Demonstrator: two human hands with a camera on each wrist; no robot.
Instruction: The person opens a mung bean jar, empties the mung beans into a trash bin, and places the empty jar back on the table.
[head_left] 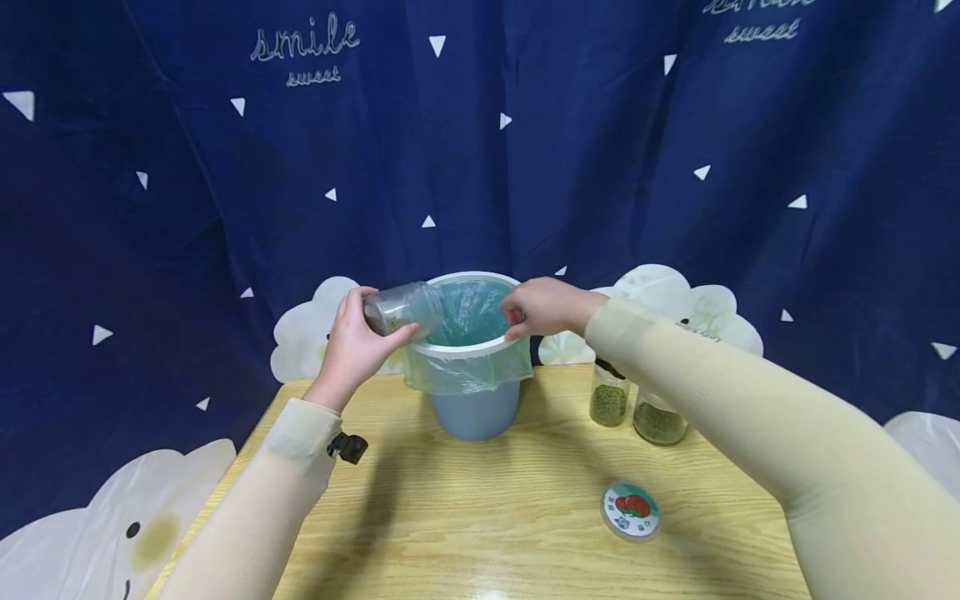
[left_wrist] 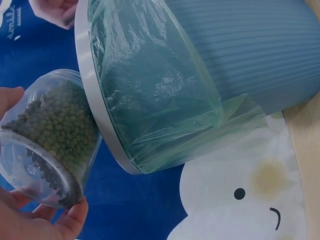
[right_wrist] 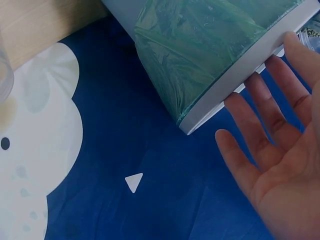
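My left hand [head_left: 356, 348] grips a clear plastic jar [head_left: 407, 308], tipped sideways with its mouth at the left rim of a blue trash bin [head_left: 477, 412]. Green mung beans [left_wrist: 62, 120] lie inside the jar in the left wrist view. A pale green bag [head_left: 472, 375] lines the bin and folds down over its white rim [head_left: 461, 351]. At the bin's right side is my right hand [head_left: 547, 303]; in the right wrist view its fingers [right_wrist: 250, 122] are spread loosely by the rim and hold nothing visible.
Two jars stand right of the bin: a narrow jar [head_left: 609, 403] with green contents and a wider jar [head_left: 660, 422], partly behind my right forearm. A round lid [head_left: 632, 510] with a red picture lies nearer on the wooden table [head_left: 465, 517]. A blue curtain [head_left: 480, 150] hangs behind.
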